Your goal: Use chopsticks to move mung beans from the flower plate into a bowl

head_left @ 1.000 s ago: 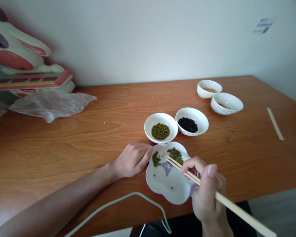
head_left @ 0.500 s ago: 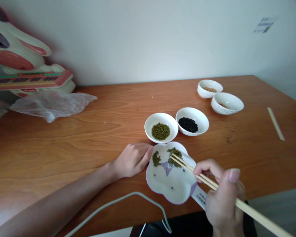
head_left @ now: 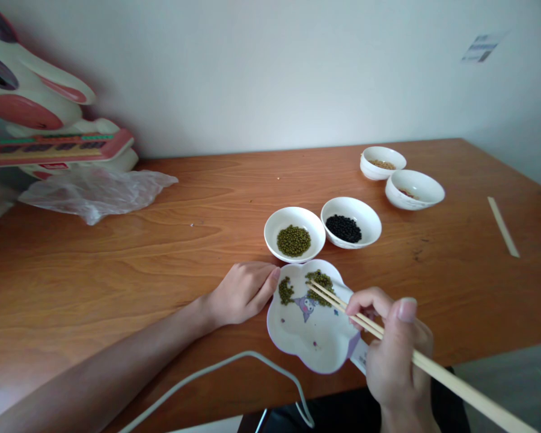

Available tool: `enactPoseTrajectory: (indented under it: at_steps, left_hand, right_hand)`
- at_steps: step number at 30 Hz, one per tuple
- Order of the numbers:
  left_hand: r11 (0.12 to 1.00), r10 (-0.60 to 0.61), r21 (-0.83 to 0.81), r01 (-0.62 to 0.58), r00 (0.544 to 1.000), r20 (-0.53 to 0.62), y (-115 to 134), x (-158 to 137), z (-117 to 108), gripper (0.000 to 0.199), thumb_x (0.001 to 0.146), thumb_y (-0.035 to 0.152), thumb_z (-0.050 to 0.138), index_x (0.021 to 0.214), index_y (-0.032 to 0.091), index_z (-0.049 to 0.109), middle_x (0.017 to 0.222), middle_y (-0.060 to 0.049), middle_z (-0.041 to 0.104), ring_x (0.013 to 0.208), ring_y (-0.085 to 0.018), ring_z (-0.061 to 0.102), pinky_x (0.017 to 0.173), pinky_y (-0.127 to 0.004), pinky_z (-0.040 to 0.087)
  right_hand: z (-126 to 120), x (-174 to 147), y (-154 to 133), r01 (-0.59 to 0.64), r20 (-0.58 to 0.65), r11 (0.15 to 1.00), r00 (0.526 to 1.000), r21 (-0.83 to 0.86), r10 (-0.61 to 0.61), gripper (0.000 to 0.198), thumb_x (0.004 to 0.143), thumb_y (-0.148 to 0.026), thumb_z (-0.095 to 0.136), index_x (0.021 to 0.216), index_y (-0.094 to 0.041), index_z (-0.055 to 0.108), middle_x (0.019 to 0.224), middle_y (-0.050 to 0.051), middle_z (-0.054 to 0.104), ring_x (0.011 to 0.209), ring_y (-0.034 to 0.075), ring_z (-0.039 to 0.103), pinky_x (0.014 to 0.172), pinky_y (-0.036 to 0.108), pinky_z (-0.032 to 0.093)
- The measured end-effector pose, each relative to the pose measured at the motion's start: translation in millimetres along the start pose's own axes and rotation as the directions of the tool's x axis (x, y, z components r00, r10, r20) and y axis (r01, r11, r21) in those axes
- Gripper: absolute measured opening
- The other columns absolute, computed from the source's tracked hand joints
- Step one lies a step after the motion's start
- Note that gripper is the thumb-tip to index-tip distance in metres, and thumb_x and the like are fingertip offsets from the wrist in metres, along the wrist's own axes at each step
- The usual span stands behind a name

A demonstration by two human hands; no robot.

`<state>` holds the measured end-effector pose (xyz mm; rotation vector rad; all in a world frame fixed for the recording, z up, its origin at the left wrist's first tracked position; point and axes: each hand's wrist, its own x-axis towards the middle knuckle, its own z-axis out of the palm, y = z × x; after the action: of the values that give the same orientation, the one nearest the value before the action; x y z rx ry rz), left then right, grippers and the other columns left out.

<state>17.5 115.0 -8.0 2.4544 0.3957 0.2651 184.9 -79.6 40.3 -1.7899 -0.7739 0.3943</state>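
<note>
My right hand (head_left: 394, 349) grips a pair of wooden chopsticks (head_left: 374, 328), their tips at the right-hand pile of mung beans (head_left: 323, 281) on a flower-shaped plate (head_left: 318, 337) with a purple rim and a cartoon figure. A smaller heap of green beans lies to the left on that plate. At the plate's upper left rim, my left hand (head_left: 246, 291) is closed with the thumb on the edge; its other fingers are partly hidden. Just behind the plate stands a white bowl (head_left: 273, 231) of mung beans, beside a second bowl (head_left: 368, 222) holding black beans.
Farther back right are two white bowls, one (head_left: 373, 169) with yellowish grains, the other (head_left: 426, 195) with a few reddish bits. A paper strip (head_left: 504, 227) lies at right. A plastic bag (head_left: 99, 192) and toy keyboard (head_left: 58, 147) occupy the left. A pale cable (head_left: 216, 367) loops in front.
My right hand has shifted left with the chopsticks, and their tips have moved slightly left at the bean pile. My left hand and the plate stay in place.
</note>
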Motion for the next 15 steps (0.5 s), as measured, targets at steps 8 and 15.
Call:
enactPoseTrajectory:
  at_steps: [8,15]
  left_hand:
    - [1.000,0.000,-0.012,0.000,1.000,0.004,0.9,0.5,-0.1,0.039,0.114,0.032,0.025,0.081,0.021,0.043,0.077,-0.001,0.055,0.069,-0.015,0.051,0.074,-0.030,0.043]
    - [1.000,0.000,0.005,0.000,1.000,-0.009,0.3,0.4,0.3,0.040,0.114,0.033,0.027,0.080,0.021,0.044,0.077,-0.001,0.056,0.068,-0.015,0.051,0.072,-0.030,0.043]
  right_hand:
    - [1.1,1.6,-4.2,0.009,-0.043,1.000,0.999,0.013,-0.008,0.078,0.106,-0.072,0.020,0.066,-0.021,0.063,0.061,0.003,0.057,0.061,0.018,0.054,0.059,0.033,0.036]
    - [-2.3,0.0,-1.6,0.011,-0.075,1.000,0.997,0.006,-0.010,0.083,0.105,-0.073,0.015,0.064,-0.021,0.065,0.060,0.006,0.060,0.061,0.021,0.057,0.055,0.034,0.036]
